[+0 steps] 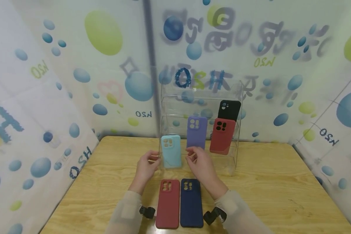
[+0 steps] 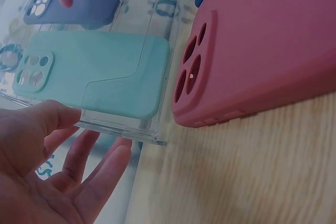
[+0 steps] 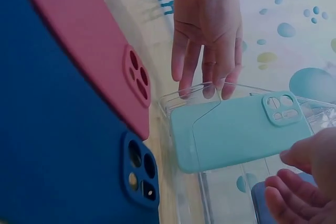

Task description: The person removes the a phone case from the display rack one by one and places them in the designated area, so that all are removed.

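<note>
Maroon phone case [image 1: 168, 209] + navy phone case [image 1: 191, 209]: nearest me, btm ctr, side by side, prob. so both show.
Light-blue phone case [image 1: 171, 154]: mid-frame, in clear rack [image 2: 121, 134], which likely props it.
L hand [image 1: 145, 168]: left of it, fingers loose, no grip; contact I can't tell.
R hand [image 1: 201, 162]: right of it, holding nothing.

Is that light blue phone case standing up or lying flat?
Standing up: the light blue case sits in the clear rack, its camera cutouts at the upper end.

Lt-blue ph. case [image 1: 171, 154], upright, btm-L of clr rack [image 1: 222, 162]
</note>
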### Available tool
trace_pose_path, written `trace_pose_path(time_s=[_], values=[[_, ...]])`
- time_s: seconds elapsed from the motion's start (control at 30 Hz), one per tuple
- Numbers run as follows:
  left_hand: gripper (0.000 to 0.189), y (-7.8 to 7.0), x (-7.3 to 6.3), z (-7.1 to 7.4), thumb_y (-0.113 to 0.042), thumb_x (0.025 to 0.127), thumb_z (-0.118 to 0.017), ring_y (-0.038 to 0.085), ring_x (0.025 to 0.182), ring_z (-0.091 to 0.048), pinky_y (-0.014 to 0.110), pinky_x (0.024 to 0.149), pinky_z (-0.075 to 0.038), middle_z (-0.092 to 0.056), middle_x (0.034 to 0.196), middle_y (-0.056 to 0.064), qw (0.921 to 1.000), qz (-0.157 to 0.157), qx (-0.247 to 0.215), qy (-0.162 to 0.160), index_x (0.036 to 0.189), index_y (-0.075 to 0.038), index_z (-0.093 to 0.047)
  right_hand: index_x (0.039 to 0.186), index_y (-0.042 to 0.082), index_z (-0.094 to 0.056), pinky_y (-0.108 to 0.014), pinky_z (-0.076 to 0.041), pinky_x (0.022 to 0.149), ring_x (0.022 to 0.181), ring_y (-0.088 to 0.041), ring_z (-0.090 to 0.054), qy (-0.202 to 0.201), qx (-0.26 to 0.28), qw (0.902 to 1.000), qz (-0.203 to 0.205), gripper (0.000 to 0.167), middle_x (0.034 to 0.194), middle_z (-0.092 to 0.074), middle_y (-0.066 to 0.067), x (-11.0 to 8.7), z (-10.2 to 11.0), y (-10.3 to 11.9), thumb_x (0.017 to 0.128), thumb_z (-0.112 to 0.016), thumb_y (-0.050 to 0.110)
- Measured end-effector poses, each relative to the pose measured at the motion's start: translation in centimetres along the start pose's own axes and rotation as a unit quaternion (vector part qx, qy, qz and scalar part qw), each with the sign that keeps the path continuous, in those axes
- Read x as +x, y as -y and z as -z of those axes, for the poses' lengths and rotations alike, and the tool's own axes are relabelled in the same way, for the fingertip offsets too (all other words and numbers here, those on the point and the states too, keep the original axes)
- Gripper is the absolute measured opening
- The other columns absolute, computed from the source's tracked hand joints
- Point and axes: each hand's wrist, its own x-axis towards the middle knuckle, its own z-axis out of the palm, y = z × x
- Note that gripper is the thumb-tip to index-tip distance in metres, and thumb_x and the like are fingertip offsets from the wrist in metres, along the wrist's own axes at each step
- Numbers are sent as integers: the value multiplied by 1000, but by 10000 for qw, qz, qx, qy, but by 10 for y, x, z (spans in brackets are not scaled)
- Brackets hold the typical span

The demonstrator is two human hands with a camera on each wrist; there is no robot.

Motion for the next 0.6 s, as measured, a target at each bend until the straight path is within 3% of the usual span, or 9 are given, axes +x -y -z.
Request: trace_pose_path(time_s=[0.33, 0.6], values=[[22, 3, 1, -2, -6, 97, -69, 25, 88, -71, 31, 71, -64, -69, 110, 19, 10000, -17, -19, 17, 119, -6, -68, 126, 6, -71, -36, -64, 79, 94, -25, -71, -553, 297, 9973, 391, 36, 116, -68, -11, 16, -14, 9, 91, -76, 2], [20, 1, -1, -1, -6, 97, -69, 25, 89, -71, 31, 72, -64, -69, 109, 19, 10000, 0, -26, -30, 117, -6, -68, 140, 11, -63, -44, -63, 86, 106, -31, -69, -450, 643, 9961, 408, 47, 133, -62, -12, 26, -20, 13, 94, -74, 4]])
